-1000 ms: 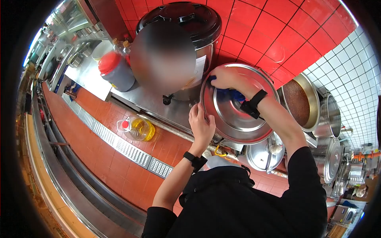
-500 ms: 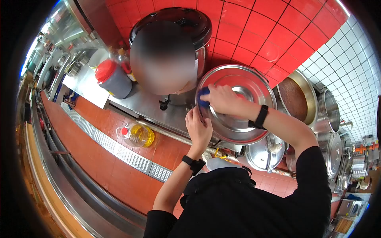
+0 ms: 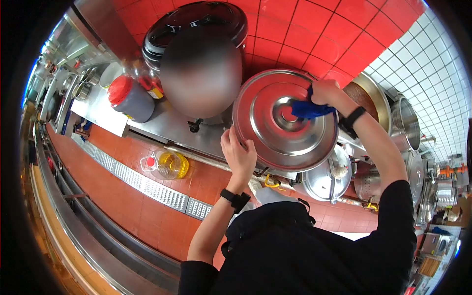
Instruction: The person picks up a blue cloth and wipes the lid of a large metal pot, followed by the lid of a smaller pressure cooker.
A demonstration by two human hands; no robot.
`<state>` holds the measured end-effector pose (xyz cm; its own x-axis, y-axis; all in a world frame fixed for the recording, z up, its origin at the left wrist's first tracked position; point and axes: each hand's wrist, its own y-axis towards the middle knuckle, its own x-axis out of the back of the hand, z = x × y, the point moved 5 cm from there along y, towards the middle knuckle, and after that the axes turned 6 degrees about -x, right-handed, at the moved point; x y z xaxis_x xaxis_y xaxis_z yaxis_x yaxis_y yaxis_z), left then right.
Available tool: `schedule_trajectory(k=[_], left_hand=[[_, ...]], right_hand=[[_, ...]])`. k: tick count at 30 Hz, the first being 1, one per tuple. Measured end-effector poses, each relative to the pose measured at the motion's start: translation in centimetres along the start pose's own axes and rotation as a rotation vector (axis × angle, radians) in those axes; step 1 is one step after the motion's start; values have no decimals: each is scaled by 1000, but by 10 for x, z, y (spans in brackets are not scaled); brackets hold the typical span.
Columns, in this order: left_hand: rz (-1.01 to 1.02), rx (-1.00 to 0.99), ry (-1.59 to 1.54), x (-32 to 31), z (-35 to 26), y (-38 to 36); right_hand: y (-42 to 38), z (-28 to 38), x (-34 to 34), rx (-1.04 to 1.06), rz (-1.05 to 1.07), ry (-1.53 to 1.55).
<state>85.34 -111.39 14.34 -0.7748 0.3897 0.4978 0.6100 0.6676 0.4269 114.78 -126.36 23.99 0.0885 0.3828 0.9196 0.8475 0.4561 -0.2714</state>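
Observation:
A large round stainless-steel pot lid point(image 3: 265, 142) with ringed ridges faces me in the middle of the head view, reflecting the red wall. My left hand point(image 3: 239, 153) is closed on its lower left rim, the thumb near the edge. At the upper right rim, my right hand point(image 3: 328, 93) is closed around a bunched blue cloth point(image 3: 309, 109). Part of the cloth hangs across the lid's face toward its centre. The fingertips of my right hand are partly hidden by the cloth.
Left of the lid stands a large cooker with a black lid point(image 3: 196, 24), its front blurred. A red-capped jar point(image 3: 130, 101) is on the steel counter point(image 3: 164, 130). Several pots, one with brown contents point(image 3: 361, 101), stand to the right. An oil jug point(image 3: 169, 164) is on the floor.
My right hand and the blue cloth have moved from the lid's left side across to its upper right rim. My left hand stays at the left rim; the view has shifted slightly.

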Motion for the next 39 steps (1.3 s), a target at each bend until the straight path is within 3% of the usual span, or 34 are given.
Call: schedule_trajectory(k=[2,8,14,17,22,24,28,32,36,39], left_hand=[[4,1,-5,1,1,-3],[29,-17,-33,2,-2,1],[22,-11,-44,0,-1,1],[27,-12,-35,0,0,1],[11,-48,-36,0,2,2],[18,-41,-33,1,0,2],[36,-50,-57,1,2,0],[36,-29,-32,1,-1,1],[15,-53,-15,-2,5,0],[26,-56,-18,1,1,1]], right_hand=[[-39,-13,-17,34,145,-117],[-168,6,-42,237,110,44],[-191,45,-43,447,104,376],[-196,68,-45,701,-55,588],[-153,103,-39,673,-227,475],[-119,102,-26,499,-445,537],[-34,105,-12,224,-453,449],[9,114,-2,125,-548,537],[-33,154,-3,590,-242,545],[-95,167,-8,772,-127,528]])
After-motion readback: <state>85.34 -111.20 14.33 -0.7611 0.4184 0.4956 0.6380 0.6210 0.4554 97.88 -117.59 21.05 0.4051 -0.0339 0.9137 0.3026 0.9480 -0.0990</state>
